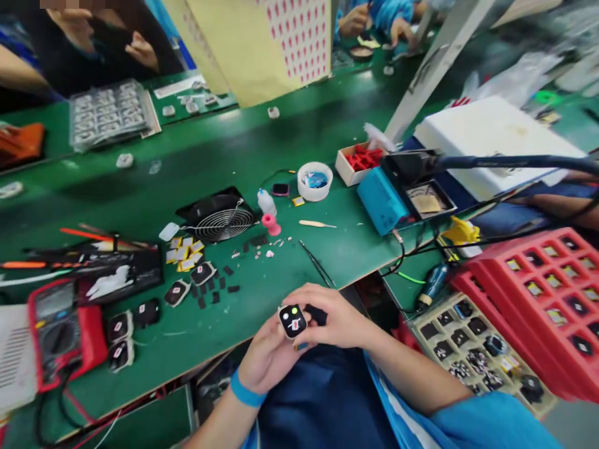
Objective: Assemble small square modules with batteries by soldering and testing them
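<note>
Near the table's front edge, a smartwatch [291,316] with a lit screen is held between my hands. A blue band circles the wrist of my left hand [267,357], whose fingers are closed around the watch's left and lower side. My right hand [339,317] grips the watch from the right; a black piece [317,314] shows beside its fingers, and I cannot tell whether it is joined to the watch. Just beyond lie black tweezers [317,263]. Several watch cases [178,292] and small black pieces [216,297] are on the green table [253,290] to the left.
A red multimeter [68,333] and a tool tray [140,268] are at left. Farther back stand a fan [219,215], a white round tub [315,182] and a blue soldering station [381,199]. Red trays [556,299] are at right. Co-workers' hands [353,22] show across the table.
</note>
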`<state>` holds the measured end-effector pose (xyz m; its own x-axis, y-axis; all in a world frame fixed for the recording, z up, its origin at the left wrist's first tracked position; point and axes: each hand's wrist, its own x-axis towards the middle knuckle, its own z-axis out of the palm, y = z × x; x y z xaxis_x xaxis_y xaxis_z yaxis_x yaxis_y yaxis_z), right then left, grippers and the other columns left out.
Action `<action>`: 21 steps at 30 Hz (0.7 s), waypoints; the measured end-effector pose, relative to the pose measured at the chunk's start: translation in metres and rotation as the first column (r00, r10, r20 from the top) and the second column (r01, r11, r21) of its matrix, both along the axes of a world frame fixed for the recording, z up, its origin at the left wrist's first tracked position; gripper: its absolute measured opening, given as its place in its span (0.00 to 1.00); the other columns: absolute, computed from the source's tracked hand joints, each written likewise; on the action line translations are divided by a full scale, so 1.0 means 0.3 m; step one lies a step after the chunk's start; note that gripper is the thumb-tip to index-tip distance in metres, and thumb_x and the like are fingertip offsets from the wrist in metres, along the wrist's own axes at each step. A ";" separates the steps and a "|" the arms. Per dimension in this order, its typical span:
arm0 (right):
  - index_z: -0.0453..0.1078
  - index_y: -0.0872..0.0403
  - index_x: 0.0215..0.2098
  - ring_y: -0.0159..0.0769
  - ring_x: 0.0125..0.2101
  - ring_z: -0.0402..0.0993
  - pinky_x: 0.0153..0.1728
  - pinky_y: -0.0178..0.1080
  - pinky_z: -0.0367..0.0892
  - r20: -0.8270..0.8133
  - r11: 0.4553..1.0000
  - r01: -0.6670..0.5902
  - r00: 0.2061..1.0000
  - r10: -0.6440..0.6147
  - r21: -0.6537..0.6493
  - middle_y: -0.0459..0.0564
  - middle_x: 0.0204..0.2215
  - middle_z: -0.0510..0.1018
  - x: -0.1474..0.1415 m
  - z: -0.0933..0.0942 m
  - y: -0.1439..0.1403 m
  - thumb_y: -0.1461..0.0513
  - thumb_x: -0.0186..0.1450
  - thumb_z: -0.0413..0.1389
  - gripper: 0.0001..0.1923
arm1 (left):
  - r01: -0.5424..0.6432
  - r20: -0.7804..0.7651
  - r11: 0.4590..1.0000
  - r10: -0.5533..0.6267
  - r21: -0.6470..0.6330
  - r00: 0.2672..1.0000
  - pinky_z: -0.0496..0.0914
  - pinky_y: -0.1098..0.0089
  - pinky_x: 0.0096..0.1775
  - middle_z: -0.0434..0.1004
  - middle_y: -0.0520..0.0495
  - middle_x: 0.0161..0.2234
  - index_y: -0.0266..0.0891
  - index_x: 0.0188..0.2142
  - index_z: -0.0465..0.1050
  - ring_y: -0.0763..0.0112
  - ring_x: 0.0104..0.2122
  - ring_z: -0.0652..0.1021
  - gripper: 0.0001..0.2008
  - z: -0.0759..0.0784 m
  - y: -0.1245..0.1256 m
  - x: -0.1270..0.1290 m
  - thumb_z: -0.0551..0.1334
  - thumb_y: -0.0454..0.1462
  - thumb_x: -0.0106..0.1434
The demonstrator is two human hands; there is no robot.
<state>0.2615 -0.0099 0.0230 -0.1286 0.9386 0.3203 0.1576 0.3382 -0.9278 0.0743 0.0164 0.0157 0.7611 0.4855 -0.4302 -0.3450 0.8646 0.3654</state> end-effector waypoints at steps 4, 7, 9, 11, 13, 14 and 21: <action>0.73 0.53 0.56 0.39 0.47 0.79 0.50 0.41 0.74 0.010 0.999 0.007 1.000 -0.007 -0.046 0.54 0.47 0.83 -0.008 0.001 -0.012 0.53 0.63 0.69 0.26 | 0.001 0.013 1.000 -0.001 -0.008 1.000 0.76 0.65 0.46 0.82 0.43 0.42 0.38 0.44 0.83 0.65 0.42 0.80 0.17 -0.002 0.000 0.005 0.77 0.42 0.57; 0.73 0.52 0.56 0.39 0.47 0.80 0.50 0.42 0.74 0.022 0.999 0.008 1.000 -0.007 -0.052 0.54 0.47 0.82 -0.008 -0.002 -0.011 0.53 0.63 0.69 0.26 | 0.002 -0.003 1.000 -0.002 -0.004 1.000 0.77 0.64 0.45 0.82 0.42 0.42 0.37 0.45 0.82 0.63 0.42 0.80 0.18 -0.009 -0.002 0.003 0.77 0.43 0.58; 0.73 0.52 0.55 0.39 0.47 0.80 0.49 0.41 0.74 0.026 0.998 0.012 1.000 -0.010 -0.054 0.54 0.47 0.83 -0.005 -0.002 -0.009 0.53 0.63 0.68 0.25 | 0.002 -0.016 1.000 -0.002 -0.007 1.000 0.77 0.64 0.45 0.81 0.42 0.42 0.37 0.45 0.82 0.64 0.41 0.80 0.19 -0.008 0.000 0.006 0.77 0.44 0.57; 0.73 0.51 0.55 0.39 0.47 0.80 0.49 0.42 0.75 0.021 0.998 0.019 1.000 -0.018 -0.058 0.53 0.46 0.83 -0.002 -0.001 -0.007 0.52 0.63 0.68 0.25 | 0.003 -0.030 1.000 -0.004 -0.018 1.000 0.77 0.65 0.44 0.81 0.43 0.41 0.37 0.44 0.82 0.66 0.40 0.79 0.19 -0.002 0.005 0.013 0.77 0.44 0.56; 0.73 0.52 0.55 0.39 0.46 0.80 0.49 0.41 0.75 0.012 0.998 0.029 1.000 -0.029 -0.058 0.53 0.45 0.83 0.001 -0.002 -0.006 0.52 0.63 0.68 0.25 | 0.008 -0.046 1.000 -0.009 -0.021 0.999 0.77 0.66 0.42 0.81 0.44 0.40 0.38 0.42 0.82 0.68 0.38 0.79 0.19 0.002 0.011 0.017 0.78 0.44 0.55; 0.73 0.52 0.55 0.39 0.46 0.80 0.49 0.41 0.75 0.007 0.998 0.035 0.999 -0.035 -0.057 0.54 0.45 0.83 0.001 -0.003 -0.005 0.52 0.63 0.69 0.25 | 0.009 -0.061 1.000 -0.010 -0.015 0.998 0.77 0.67 0.42 0.81 0.44 0.39 0.38 0.42 0.83 0.68 0.37 0.79 0.20 0.002 0.014 0.017 0.79 0.45 0.54; 0.73 0.59 0.54 0.37 0.49 0.81 0.54 0.36 0.72 0.086 1.000 -0.007 0.996 0.007 0.003 0.58 0.47 0.84 -0.009 -0.040 0.035 0.50 0.62 0.69 0.29 | -0.004 -0.338 0.996 0.036 0.094 0.941 0.79 0.59 0.46 0.85 0.40 0.42 0.40 0.43 0.82 0.54 0.43 0.83 0.25 -0.057 0.031 -0.043 0.80 0.47 0.48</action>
<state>0.2589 0.0006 0.0109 -0.1624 0.9366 0.3103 0.2347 0.3422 -0.9099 0.0614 0.0258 -0.0015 0.5676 0.5482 -0.6142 -0.2042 0.8165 0.5400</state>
